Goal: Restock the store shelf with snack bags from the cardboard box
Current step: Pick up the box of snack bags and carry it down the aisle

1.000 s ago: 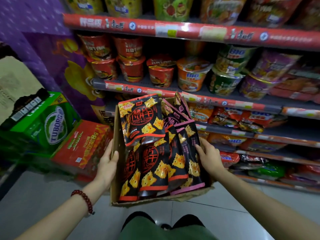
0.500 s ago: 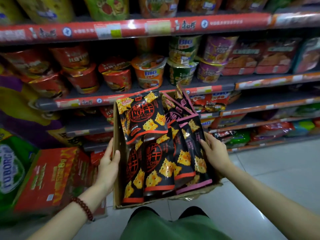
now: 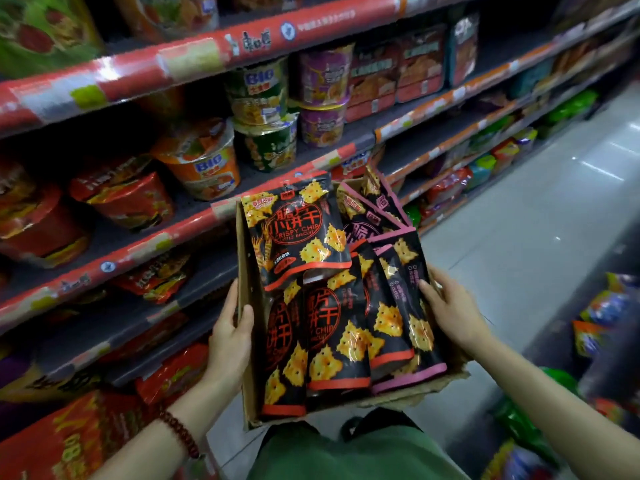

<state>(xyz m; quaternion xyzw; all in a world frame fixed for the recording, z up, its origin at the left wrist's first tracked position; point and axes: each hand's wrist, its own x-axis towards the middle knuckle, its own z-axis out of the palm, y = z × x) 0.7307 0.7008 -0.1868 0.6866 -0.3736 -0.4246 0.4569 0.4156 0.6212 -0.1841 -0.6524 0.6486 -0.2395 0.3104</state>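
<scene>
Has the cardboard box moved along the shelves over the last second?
Yes. The cardboard box has travelled rightward along the aisle: it was level with the red noodle bowls, and now the purple cups stand above it.

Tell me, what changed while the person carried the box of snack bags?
The view swung right along the aisle: the green beer carton slid out of sight, and more floor and lower shelves show on the right. Unchanged: the left hand and right hand grip the cardboard box sides, snack bags all inside, none taken out.
</scene>
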